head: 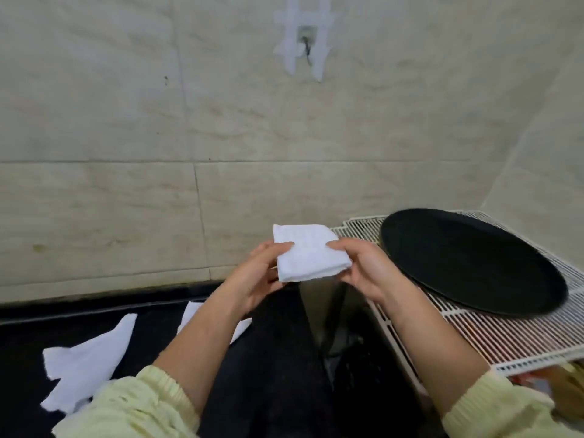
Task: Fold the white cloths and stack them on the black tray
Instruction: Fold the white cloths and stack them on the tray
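A small folded white cloth [308,254] is held up in the air in front of me. My left hand [259,275] pinches its left edge and my right hand [363,270] pinches its right edge, thumbs on top. The round black tray [471,263] lies to the right on a white wire rack and nothing lies on it. A loose white cloth [85,361] is spread on the black counter at lower left. Another white cloth [189,314] lies behind my left forearm, partly hidden.
The white wire rack [505,339] juts out at the right over a dark gap. A beige tiled wall stands close behind, with a taped hook [305,42] high up. The black counter [28,324] runs along the left.
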`<action>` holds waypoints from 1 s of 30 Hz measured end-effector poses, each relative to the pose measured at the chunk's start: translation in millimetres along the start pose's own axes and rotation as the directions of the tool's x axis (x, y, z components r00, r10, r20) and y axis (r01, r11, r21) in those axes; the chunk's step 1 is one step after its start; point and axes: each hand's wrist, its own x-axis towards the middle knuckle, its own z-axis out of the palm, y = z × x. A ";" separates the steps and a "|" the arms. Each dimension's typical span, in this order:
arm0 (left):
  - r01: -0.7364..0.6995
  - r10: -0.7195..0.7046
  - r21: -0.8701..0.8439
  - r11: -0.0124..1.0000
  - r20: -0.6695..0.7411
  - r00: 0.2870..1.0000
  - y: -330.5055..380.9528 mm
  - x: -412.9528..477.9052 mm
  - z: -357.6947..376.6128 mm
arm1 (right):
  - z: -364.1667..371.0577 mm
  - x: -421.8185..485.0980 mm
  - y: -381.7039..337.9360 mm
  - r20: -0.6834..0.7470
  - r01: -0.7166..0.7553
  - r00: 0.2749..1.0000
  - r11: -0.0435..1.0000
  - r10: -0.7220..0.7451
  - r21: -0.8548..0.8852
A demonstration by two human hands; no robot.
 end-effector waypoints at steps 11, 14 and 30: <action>0.017 -0.028 0.112 0.994 0.095 0.995 -5.0 68.3 177.0 | -163.3 -5.6 -90.8 -0.237 0.028 0.969 0.985 -0.069 -0.171; 0.038 -0.061 0.175 0.984 0.133 0.989 -13.3 81.3 211.5 | -202.7 -4.9 -100.4 -0.298 0.001 0.953 0.982 -0.058 -0.190; 0.064 -0.093 0.560 0.826 0.023 0.995 -53.6 119.3 255.2 | -258.1 1.5 -86.0 -0.423 -0.193 0.905 0.852 -0.037 -0.488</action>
